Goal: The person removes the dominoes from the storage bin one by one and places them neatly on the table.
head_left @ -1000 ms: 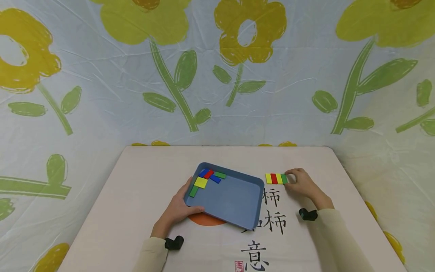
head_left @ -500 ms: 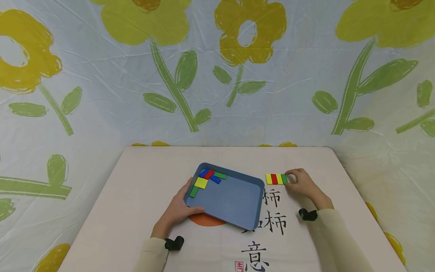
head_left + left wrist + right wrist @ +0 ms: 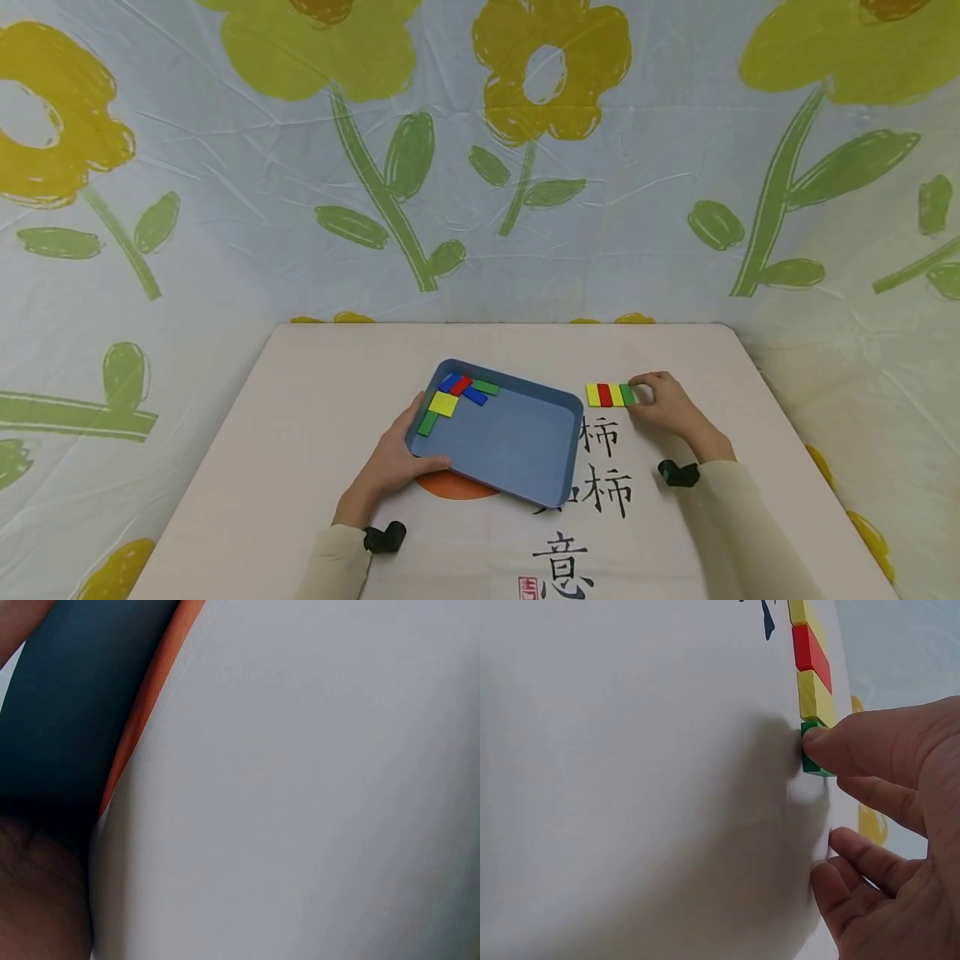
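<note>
My left hand point(image 3: 390, 458) grips the near left corner of a blue-grey tray point(image 3: 510, 442), thumb along the front edge and fingers at the left side. Inside the tray's far left part lie several coloured blocks, among them a yellow one point(image 3: 443, 404) and a red one point(image 3: 461, 385). To the tray's right, my right hand point(image 3: 667, 408) pinches a green block point(image 3: 810, 766) between thumb and finger. That block stands at the right end of a row, against a yellow block point(image 3: 815, 697), then a red block point(image 3: 811, 656) and another yellow block point(image 3: 593, 395).
All this is on a pale table mat point(image 3: 300, 417) with black brush characters point(image 3: 562, 567). An orange printed shape point(image 3: 457, 485) shows from under the tray's front edge. A flower-printed cloth point(image 3: 637, 250) walls in the back and sides.
</note>
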`<state>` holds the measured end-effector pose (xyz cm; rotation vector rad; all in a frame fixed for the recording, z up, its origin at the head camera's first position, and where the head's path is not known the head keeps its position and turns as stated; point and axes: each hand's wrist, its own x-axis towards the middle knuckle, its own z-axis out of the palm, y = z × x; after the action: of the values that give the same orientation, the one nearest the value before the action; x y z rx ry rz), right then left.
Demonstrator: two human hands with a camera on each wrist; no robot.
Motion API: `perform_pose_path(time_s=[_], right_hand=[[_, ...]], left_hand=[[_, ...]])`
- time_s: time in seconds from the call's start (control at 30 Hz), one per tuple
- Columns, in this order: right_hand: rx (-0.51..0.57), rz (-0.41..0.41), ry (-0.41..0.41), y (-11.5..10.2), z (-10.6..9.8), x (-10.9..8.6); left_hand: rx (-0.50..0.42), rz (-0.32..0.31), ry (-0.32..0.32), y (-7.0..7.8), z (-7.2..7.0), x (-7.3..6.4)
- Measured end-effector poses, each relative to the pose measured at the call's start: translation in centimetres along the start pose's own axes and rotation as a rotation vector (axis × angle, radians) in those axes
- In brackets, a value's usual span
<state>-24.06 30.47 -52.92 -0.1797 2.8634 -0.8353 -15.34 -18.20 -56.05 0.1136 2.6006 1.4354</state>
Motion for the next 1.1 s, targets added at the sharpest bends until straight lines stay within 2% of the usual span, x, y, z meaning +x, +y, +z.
perform_pose_path(time_s=[0.43, 0.67, 0.9, 1.1], right_hand=[[-0.009, -0.005, -0.004, -0.6, -0.4, -0.1], [0.022, -0.020, 0.001, -1.4, -0.8, -0.4], [0.067, -0.057, 0.037, -3.4, -1.2, -0.2], [0.143, -0.147, 0.025, -5.9, -0.9, -0.4]], left_hand=[[0.000, -0.001, -0.003, 0.0, -0.1, 0.0], [-0.003, -0.006, -0.010, 0.3, -0.1, -0.1], [-0.013, -0.006, -0.015, 0.3, -0.1, -0.1], [-0.020, -0.004, -0.016, 0.2, 0.0, -0.2]])
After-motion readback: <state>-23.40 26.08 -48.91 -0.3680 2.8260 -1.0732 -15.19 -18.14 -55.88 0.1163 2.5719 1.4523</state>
